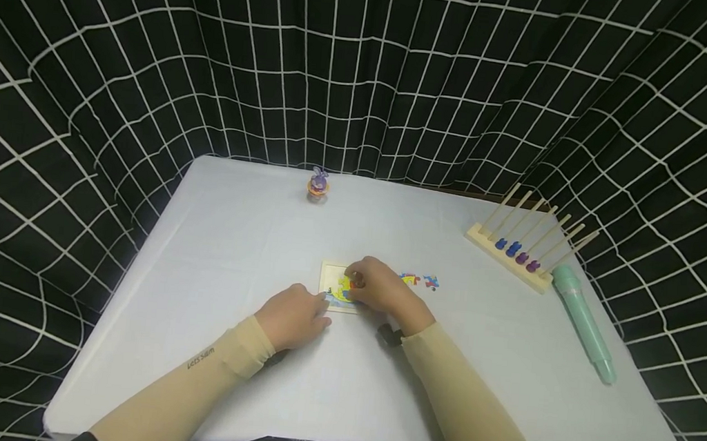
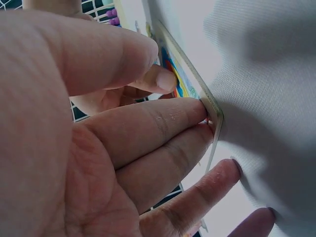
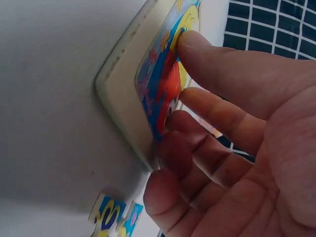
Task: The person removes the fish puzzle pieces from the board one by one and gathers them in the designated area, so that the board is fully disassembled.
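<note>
Though invisible in head view, puzzle-frame corner [image 3: 116, 81] plain from right wrist.

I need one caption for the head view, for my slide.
Left hand touching a puzzle tray, right hand over it, loose pieces to one side.

Black curtain [image 1: 353, 60] with a white grid all over, plain white tabletop [image 1: 235, 225]. The puzzle [image 3: 160, 84] is loud: red, yellow and blue inside a pale wood frame [image 3: 121, 84], and the loose pieces [image 1: 431, 282] right of centre match. Rack [image 1: 483, 240] at right is pale wood with blue and purple beads [image 1: 513, 249], the tube [image 1: 583, 323] mint green. Tan sleeves [image 1: 459, 388], dark lettering [image 1: 201, 358] on the lower-left one. Toy [image 1: 317, 184] up top seems purple and orange, but it's tiny.
</note>
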`<state>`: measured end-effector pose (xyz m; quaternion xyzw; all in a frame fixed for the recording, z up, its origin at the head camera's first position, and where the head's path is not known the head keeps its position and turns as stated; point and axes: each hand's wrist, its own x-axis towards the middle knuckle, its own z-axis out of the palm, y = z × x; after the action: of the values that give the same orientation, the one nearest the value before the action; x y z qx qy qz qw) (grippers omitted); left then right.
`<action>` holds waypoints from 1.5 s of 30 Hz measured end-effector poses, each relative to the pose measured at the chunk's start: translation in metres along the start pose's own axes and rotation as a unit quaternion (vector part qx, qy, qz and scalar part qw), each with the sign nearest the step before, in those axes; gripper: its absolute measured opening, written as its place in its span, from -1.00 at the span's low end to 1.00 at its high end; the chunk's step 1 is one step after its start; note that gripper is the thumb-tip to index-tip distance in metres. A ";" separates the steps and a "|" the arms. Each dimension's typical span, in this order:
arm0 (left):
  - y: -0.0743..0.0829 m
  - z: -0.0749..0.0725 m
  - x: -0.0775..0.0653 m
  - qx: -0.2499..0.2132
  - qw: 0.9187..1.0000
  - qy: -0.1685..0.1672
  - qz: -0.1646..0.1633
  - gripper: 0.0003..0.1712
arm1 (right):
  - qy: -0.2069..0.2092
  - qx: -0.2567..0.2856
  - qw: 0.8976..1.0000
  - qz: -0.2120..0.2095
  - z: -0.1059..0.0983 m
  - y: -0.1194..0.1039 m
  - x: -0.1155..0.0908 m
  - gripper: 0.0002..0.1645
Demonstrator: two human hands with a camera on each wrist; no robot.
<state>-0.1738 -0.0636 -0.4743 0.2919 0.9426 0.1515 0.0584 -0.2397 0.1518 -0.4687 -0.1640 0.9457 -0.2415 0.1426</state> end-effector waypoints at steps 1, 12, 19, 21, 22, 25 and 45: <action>0.000 0.000 0.000 -0.001 1.000 0.000 0.001 -0.69 | -0.002 -0.002 1.000 0.002 0.001 -0.001 0.001 -0.49; 0.004 -0.003 -0.003 0.000 1.000 0.001 0.006 -0.68 | -0.025 -0.004 0.999 0.035 0.003 -0.005 0.005 -0.53; 0.003 -0.002 -0.002 0.002 1.000 0.001 0.008 -0.68 | -0.007 0.023 0.999 0.041 0.005 -0.004 0.004 -0.53; 0.003 -0.002 -0.002 0.003 1.000 0.000 0.008 -0.67 | 0.008 0.032 0.999 0.038 0.006 -0.003 0.002 -0.58; 0.003 -0.002 -0.002 0.003 1.000 0.000 0.009 -0.67 | 0.015 0.039 0.998 0.037 0.007 -0.003 0.002 -0.60; 0.004 -0.003 -0.002 0.005 1.000 0.000 0.009 -0.67 | 0.032 0.064 0.997 0.036 0.009 -0.001 0.000 -0.68; 0.006 -0.006 -0.003 -0.010 1.000 -0.001 0.007 -0.66 | 0.037 0.137 0.970 0.196 -0.054 0.076 -0.049 -0.78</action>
<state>-0.1693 -0.0622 -0.4662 0.2982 0.9388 0.1613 0.0608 -0.2321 0.2557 -0.4523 0.0547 0.9219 -0.3419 0.1737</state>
